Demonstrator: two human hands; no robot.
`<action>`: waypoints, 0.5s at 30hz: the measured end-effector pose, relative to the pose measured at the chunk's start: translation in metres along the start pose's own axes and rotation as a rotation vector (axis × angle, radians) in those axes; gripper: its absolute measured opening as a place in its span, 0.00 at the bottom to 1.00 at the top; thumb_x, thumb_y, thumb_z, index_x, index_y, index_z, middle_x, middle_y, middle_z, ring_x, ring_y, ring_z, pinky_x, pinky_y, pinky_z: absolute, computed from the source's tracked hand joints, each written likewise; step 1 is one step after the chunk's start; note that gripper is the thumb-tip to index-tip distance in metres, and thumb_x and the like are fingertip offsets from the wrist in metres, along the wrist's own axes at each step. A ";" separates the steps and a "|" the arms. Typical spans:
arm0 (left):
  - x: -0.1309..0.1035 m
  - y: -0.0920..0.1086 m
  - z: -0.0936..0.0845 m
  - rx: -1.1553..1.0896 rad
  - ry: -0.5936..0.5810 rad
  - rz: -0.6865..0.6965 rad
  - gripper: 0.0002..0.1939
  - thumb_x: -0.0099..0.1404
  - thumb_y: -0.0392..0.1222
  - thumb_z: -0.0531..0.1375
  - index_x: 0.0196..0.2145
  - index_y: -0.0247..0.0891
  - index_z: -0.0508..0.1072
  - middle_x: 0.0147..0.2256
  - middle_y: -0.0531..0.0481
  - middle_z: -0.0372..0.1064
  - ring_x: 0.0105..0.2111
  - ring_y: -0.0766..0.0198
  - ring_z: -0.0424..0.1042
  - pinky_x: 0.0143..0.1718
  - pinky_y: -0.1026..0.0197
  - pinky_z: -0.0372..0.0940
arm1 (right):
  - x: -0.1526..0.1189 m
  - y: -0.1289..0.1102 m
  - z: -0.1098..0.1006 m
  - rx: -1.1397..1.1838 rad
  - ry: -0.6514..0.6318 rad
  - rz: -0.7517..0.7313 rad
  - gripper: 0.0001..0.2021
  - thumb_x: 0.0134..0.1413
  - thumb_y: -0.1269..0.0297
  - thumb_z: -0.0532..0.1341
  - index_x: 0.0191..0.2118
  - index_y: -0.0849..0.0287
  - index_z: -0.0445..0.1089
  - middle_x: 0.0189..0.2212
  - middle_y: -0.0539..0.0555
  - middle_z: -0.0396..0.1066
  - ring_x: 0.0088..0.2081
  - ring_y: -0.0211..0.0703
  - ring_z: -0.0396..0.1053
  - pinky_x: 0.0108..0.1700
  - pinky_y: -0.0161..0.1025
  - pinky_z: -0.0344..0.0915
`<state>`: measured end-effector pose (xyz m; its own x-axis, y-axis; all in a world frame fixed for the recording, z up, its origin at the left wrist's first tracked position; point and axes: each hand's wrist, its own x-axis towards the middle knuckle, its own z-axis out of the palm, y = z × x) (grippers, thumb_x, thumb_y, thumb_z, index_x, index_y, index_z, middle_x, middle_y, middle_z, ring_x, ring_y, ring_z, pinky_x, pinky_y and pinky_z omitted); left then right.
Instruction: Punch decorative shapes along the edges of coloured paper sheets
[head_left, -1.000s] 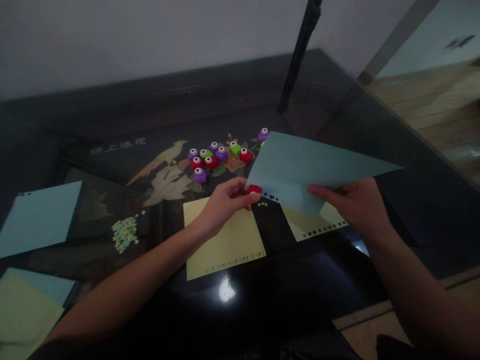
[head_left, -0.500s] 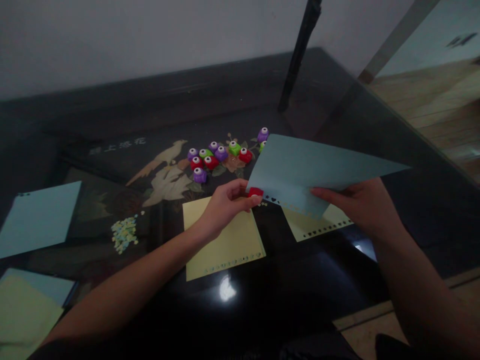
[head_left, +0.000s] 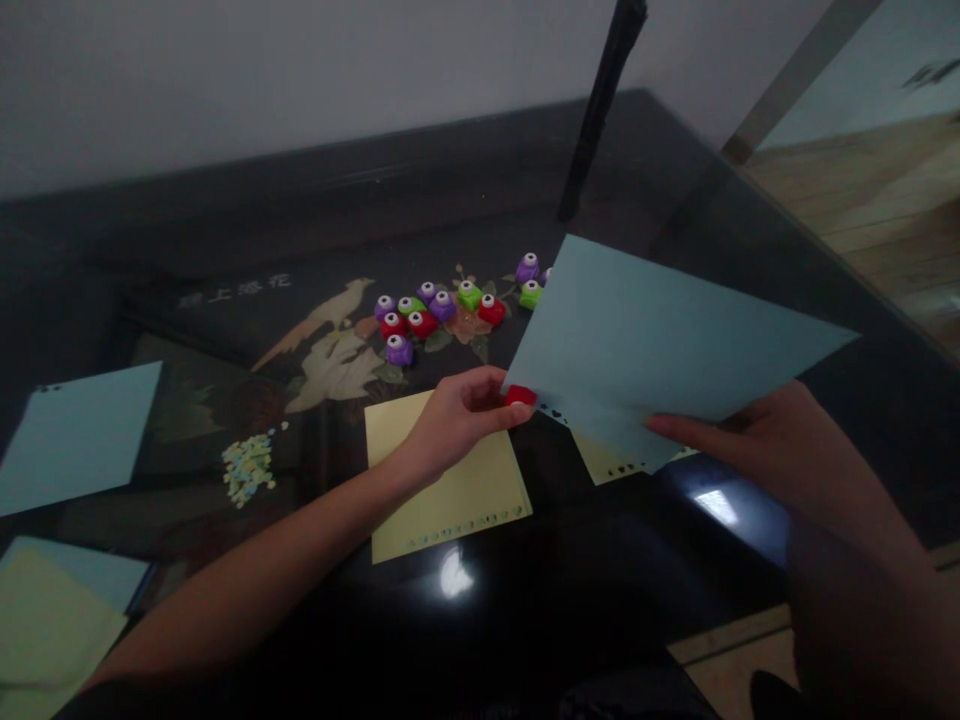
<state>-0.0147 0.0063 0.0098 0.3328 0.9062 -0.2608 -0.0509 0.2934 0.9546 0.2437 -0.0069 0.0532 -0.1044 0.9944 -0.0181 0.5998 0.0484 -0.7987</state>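
Observation:
My left hand (head_left: 461, 415) pinches a small red punch (head_left: 520, 397) at the lower left corner of a light blue sheet (head_left: 660, 330). Small dark holes run along the sheet's edge beside the punch. With thumb on top and fingers beneath, my right hand (head_left: 750, 440) grips the sheet near its lower right edge. The sheet is raised and tilted, partly hiding a pale yellow sheet (head_left: 600, 462) with punched holes. Below my left forearm and hand lies a yellow sheet (head_left: 457, 500) with holes along its near edge.
Purple, green and red punches (head_left: 421, 323) stand mid-table, more beside the blue sheet. A pile of paper bits (head_left: 249, 468) lies left of centre. Blue sheets (head_left: 82, 435) and a yellow one (head_left: 52, 630) are at far left. A black pole (head_left: 600, 110) stands at the back.
The blue sheet has moved up and to the right, showing more of the punches behind it. My right hand has shifted right and down; my left hand and the red punch moved slightly right.

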 end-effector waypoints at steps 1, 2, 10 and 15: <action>0.000 0.000 0.000 0.000 -0.013 -0.009 0.11 0.52 0.40 0.67 0.33 0.35 0.73 0.35 0.47 0.76 0.36 0.62 0.74 0.42 0.58 0.66 | -0.003 0.001 0.001 0.004 0.021 0.020 0.10 0.38 0.54 0.69 0.26 0.54 0.77 0.32 0.56 0.79 0.37 0.56 0.75 0.48 0.54 0.67; -0.001 -0.001 0.001 0.000 -0.023 -0.017 0.12 0.52 0.40 0.67 0.34 0.35 0.73 0.36 0.47 0.76 0.37 0.62 0.74 0.43 0.58 0.66 | -0.005 0.001 0.001 0.010 0.044 0.041 0.11 0.37 0.54 0.69 0.27 0.55 0.77 0.32 0.56 0.79 0.37 0.56 0.75 0.47 0.54 0.68; -0.001 -0.004 0.001 0.042 -0.024 -0.023 0.13 0.53 0.41 0.67 0.37 0.35 0.74 0.39 0.45 0.77 0.40 0.58 0.75 0.45 0.54 0.67 | -0.020 0.012 0.013 0.072 0.126 0.118 0.13 0.37 0.53 0.69 0.32 0.50 0.76 0.35 0.53 0.79 0.38 0.57 0.75 0.42 0.55 0.71; 0.000 -0.004 0.000 0.046 -0.031 -0.018 0.12 0.53 0.40 0.67 0.36 0.35 0.74 0.39 0.45 0.77 0.40 0.59 0.75 0.47 0.54 0.67 | -0.021 0.016 0.014 0.070 0.115 0.107 0.09 0.38 0.56 0.69 0.29 0.48 0.75 0.33 0.51 0.78 0.38 0.56 0.75 0.41 0.55 0.72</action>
<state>-0.0141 0.0051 0.0065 0.3626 0.8908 -0.2739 -0.0015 0.2945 0.9557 0.2439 -0.0283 0.0323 0.0505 0.9979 -0.0395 0.5456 -0.0607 -0.8358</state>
